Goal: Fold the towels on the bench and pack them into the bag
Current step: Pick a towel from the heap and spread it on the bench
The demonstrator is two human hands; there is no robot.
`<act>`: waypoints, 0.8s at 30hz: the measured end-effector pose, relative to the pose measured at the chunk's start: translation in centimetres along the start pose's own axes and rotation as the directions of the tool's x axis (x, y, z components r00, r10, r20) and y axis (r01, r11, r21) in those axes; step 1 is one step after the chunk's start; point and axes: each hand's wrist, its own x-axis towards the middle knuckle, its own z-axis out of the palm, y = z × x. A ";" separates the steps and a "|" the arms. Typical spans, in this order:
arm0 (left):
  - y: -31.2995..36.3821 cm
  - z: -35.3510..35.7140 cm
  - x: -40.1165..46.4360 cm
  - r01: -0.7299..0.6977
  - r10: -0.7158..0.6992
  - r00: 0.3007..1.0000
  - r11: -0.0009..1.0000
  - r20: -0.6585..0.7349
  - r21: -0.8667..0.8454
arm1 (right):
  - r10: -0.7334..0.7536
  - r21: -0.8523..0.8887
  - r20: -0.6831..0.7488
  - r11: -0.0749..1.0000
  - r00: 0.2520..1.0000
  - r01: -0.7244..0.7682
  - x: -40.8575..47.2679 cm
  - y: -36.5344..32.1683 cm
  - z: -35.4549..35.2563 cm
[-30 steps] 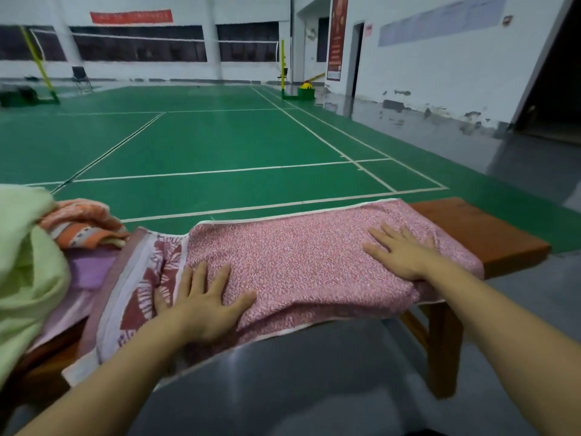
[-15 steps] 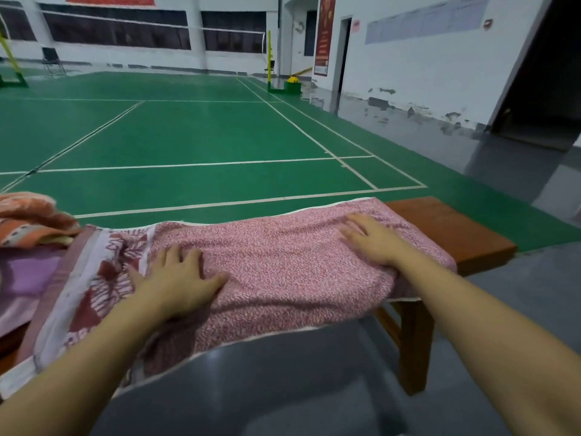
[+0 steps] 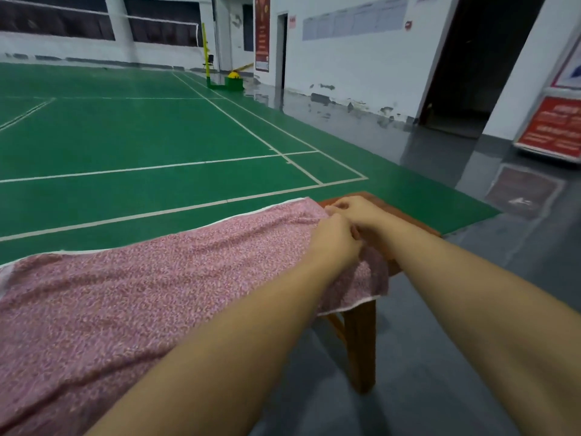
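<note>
A pink speckled towel (image 3: 151, 294) with a white hem lies spread along the wooden bench (image 3: 390, 253), its near side hanging over the front edge. Both hands meet at the towel's right end. My left hand (image 3: 333, 243) pinches the cloth near that end's edge. My right hand (image 3: 355, 210) grips the far right corner with curled fingers. The other towels and the bag are out of view.
The bench's right end and one leg (image 3: 361, 347) show past the towel. Grey floor (image 3: 440, 357) lies in front and to the right. A green court (image 3: 141, 146) stretches behind the bench. A red sign (image 3: 553, 127) stands at the right wall.
Both hands left their flat rest on the towel and came together at its right end, now pinching the cloth. The view swung right, so the pile of other towels dropped out of sight.
</note>
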 end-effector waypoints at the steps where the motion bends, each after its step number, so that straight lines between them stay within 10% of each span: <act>1: 0.1 0.5 0.8 0.011 -0.011 1.000 1.000 -0.008 0.011 | 0.021 -0.017 0.005 1.000 1.000 -0.021 0.9 0.2 -0.1; 14: -2.1 2.0 4.8 0.217 -0.214 0.964 0.976 0.159 -0.001 | 0.178 -0.335 -0.039 0.925 0.983 -0.181 6.8 -0.1 1.7; 20: -3.8 0.0 2.6 0.233 -0.132 0.950 0.903 0.284 -0.362 | 0.123 0.106 -0.092 0.988 0.988 -0.113 4.6 0.3 -0.5; 24: -3.6 -1.4 0.6 0.329 -0.138 0.935 0.685 0.328 -0.650 | 0.181 0.333 -0.139 0.934 0.974 -0.126 3.6 0.4 -1.3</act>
